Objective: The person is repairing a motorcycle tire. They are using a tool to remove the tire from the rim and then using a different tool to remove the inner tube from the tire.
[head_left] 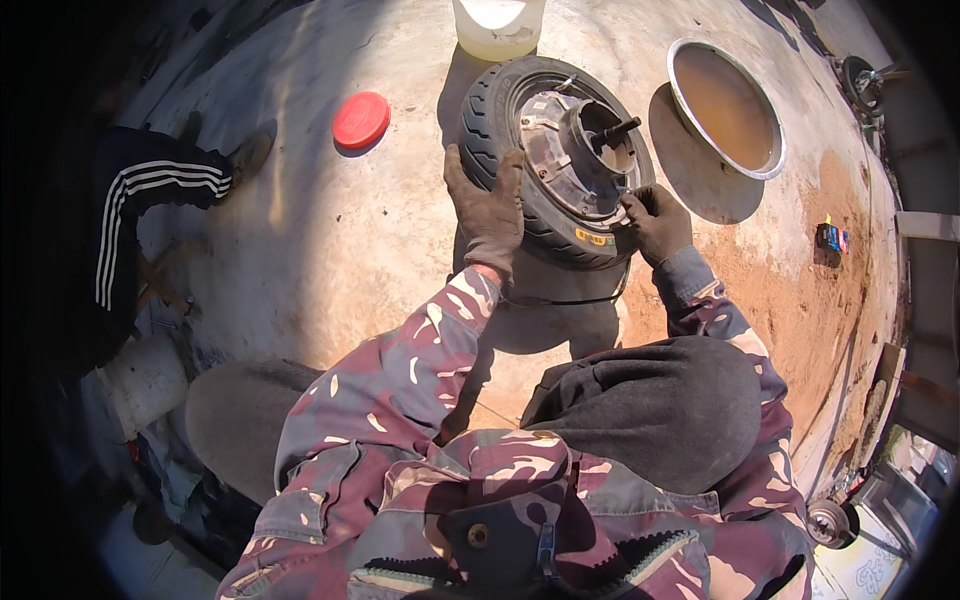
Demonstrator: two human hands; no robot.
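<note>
A small wheel with a black treaded tyre and a metal hub stands tilted on the ground before me. Its axle points up to the right. My left hand, in a dark brown glove, lies against the tyre's left side with thumb and fingers apart. My right hand, gloved alike, has its fingers pinched together at the rim's lower right; what they grip, if anything, is hidden. A thin black cable hangs below the tyre.
A red round lid lies left of the wheel, and a pale bucket stands beyond it. To the right are a metal basin of brown water and a small blue box. Another person's leg is at far left.
</note>
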